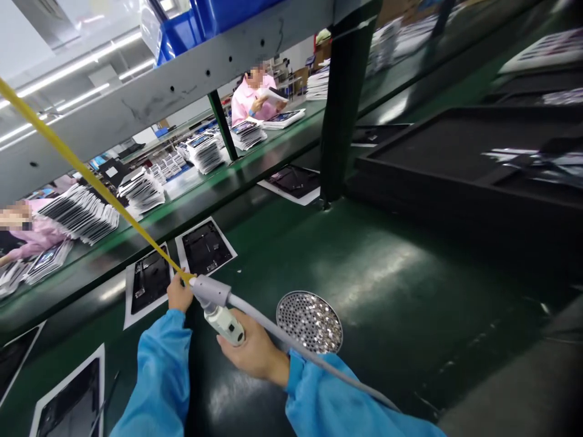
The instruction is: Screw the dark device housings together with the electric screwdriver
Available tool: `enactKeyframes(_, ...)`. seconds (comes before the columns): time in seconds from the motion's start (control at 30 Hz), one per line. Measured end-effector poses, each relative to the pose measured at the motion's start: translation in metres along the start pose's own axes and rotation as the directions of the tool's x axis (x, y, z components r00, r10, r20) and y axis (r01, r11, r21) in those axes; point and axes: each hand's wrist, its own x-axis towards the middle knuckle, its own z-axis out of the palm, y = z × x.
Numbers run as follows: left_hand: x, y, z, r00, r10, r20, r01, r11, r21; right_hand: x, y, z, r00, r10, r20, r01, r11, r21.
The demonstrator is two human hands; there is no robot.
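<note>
My right hand (251, 352) is wrapped round a white electric screwdriver (224, 321) held over the green belt. A grey cable (291, 343) runs from the tool's top back over my blue sleeve. A taut yellow cord (86, 176) rises from the tool's top to the upper left. My left hand (179, 295) reaches forward beside the tool's top end, fingers curled, next to a black panel on a white sheet (150, 280). What the left fingers hold is hidden. A round metal dish of small screws (310, 321) lies just right of my right hand.
More black panels on white sheets (206, 246) lie along the conveyor (387, 267). A dark post (341, 103) and a black tray (460, 164) stand to the right. Across the line, two people in pink coats (252, 97) work by stacks of panels (82, 212).
</note>
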Motion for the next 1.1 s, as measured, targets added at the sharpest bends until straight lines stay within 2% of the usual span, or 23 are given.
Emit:
enactKeyframes(0.07, -0.015, -0.008, -0.016, 0.993, 0.054, 0.107, -0.074, 0.979, 0.192, -0.001, 0.003, 0.001, 1.000, -0.004, -0.002, 0.004, 1.000, -0.013)
enactKeyframes(0.13, -0.024, -0.015, -0.037, 0.983, 0.057, 0.172, -0.113, 0.936, 0.334, -0.003, 0.004, 0.000, 1.000, -0.018, -0.002, 0.018, 1.000, -0.012)
enactKeyframes(0.2, -0.023, -0.022, -0.059, 0.975, 0.031, 0.221, -0.131, 0.881, 0.454, -0.003, 0.002, -0.001, 1.000, -0.022, 0.000, 0.022, 1.000, -0.009)
enactKeyframes(0.3, -0.009, -0.035, -0.085, 0.949, -0.028, 0.314, -0.175, 0.783, 0.597, -0.001, 0.000, -0.003, 1.000, -0.014, 0.002, 0.014, 1.000, 0.004)
enactKeyframes(0.4, 0.009, -0.044, -0.095, 0.917, -0.072, 0.391, -0.229, 0.709, 0.667, 0.000, -0.001, -0.002, 1.000, -0.016, -0.010, 0.016, 1.000, -0.001)
enactKeyframes(0.53, 0.020, -0.048, -0.095, 0.891, -0.076, 0.448, -0.289, 0.667, 0.687, -0.002, 0.004, -0.002, 1.000, -0.018, -0.025, 0.015, 0.996, -0.087)
enactKeyframes(0.63, 0.015, -0.044, -0.096, 0.905, -0.030, 0.424, -0.296, 0.670, 0.681, -0.003, 0.008, -0.002, 0.999, -0.013, -0.030, 0.010, 0.993, -0.114)
enactKeyframes(0.7, 0.003, -0.040, -0.096, 0.934, 0.040, 0.356, -0.285, 0.684, 0.671, -0.002, 0.008, -0.002, 1.000, -0.019, -0.010, 0.017, 0.994, -0.108)
enactKeyframes(0.77, -0.017, -0.036, -0.094, 0.955, 0.132, 0.265, -0.279, 0.702, 0.655, -0.001, 0.008, -0.002, 0.999, -0.034, 0.003, 0.034, 0.995, -0.098)
enactKeyframes(0.83, -0.044, -0.032, -0.088, 0.955, 0.230, 0.189, -0.297, 0.717, 0.631, 0.000, 0.007, -0.002, 0.999, -0.032, 0.001, 0.032, 0.996, -0.085)
enactKeyframes(0.9, -0.074, -0.025, -0.080, 0.927, 0.349, 0.136, -0.359, 0.721, 0.593, 0.000, 0.008, -0.003, 1.000, -0.005, -0.004, 0.005, 0.997, -0.075)
enactKeyframes(0.93, -0.088, -0.021, -0.077, 0.893, 0.438, 0.100, -0.414, 0.714, 0.565, 0.000, 0.009, -0.003, 1.000, 0.004, -0.003, -0.004, 0.998, -0.070)
enactKeyframes(0.97, -0.102, -0.015, -0.074, 0.810, 0.585, 0.039, -0.518, 0.684, 0.514, 0.000, 0.010, -0.003, 1.000, 0.004, -0.002, -0.005, 0.997, -0.071)
enactKeyframes(1.0, -0.116, -0.007, -0.071, 0.741, 0.671, -0.014, -0.584, 0.655, 0.479, 0.000, 0.011, -0.004, 1.000, -0.001, -0.003, 0.000, 0.997, -0.076)
enactKeyframes(1.03, -0.128, 0.001, -0.069, 0.700, 0.713, -0.049, -0.620, 0.640, 0.453, 0.000, 0.012, -0.006, 1.000, -0.007, -0.004, 0.006, 0.997, -0.081)
enactKeyframes(1.1, -0.150, 0.021, -0.065, 0.679, 0.729, -0.087, -0.648, 0.650, 0.396, 0.001, 0.013, -0.011, 1.000, -0.012, -0.024, 0.010, 0.997, -0.076)
